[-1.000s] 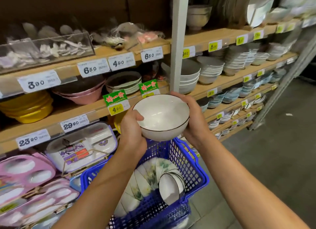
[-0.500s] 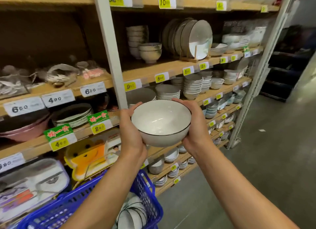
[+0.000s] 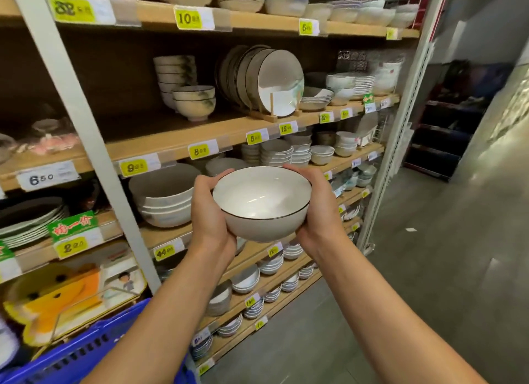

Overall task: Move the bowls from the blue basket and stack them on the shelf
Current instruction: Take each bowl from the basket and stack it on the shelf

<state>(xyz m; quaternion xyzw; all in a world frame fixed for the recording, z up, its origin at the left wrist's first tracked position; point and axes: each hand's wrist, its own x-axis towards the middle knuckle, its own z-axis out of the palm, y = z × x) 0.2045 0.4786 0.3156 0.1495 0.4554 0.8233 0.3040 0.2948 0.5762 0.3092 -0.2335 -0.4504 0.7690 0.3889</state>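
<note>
A white bowl with a thin dark rim (image 3: 262, 203) is held upright in front of the shelves, at about the height of the third shelf board. My left hand (image 3: 207, 211) grips its left side and my right hand (image 3: 316, 211) grips its right side, thumbs up at the rim. The blue basket (image 3: 86, 355) shows only its rim at the bottom left; what it holds is out of frame. On the shelf (image 3: 177, 143) above stands a small stack of similar bowls (image 3: 194, 103).
A white upright post (image 3: 86, 143) splits the shelving on the left. Upright plates in a wooden rack (image 3: 272, 80), large stacked bowls (image 3: 163, 200) and several bowl stacks fill the boards. Grey aisle floor (image 3: 429, 269) opens to the right.
The bowl stays in both hands while the view has swung up and to the right. The basket has dropped almost out of frame and higher shelves have come into sight.
</note>
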